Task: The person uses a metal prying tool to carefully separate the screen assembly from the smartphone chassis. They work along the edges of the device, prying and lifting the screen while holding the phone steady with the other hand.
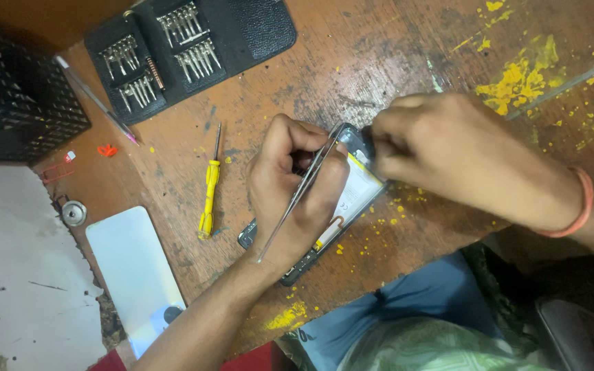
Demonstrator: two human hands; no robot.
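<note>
Two hands over opened phone [352,196], lying back-off on wooden bench [256,110], white battery exposed. Left hand [297,189] rests on phone body, fingers closed on metal tweezers [300,196] — tips aimed at top end, prob. heel of hand steadies the chassis. Right hand [448,158] pinched at phone's top edge; what it grips is hidden. Yellow screwdriver [207,196] and bit case [180,48] lie w/in reach, left side; pale back panel [135,275] set aside.

head camera, looking down, close on workbench [352,62]
</note>
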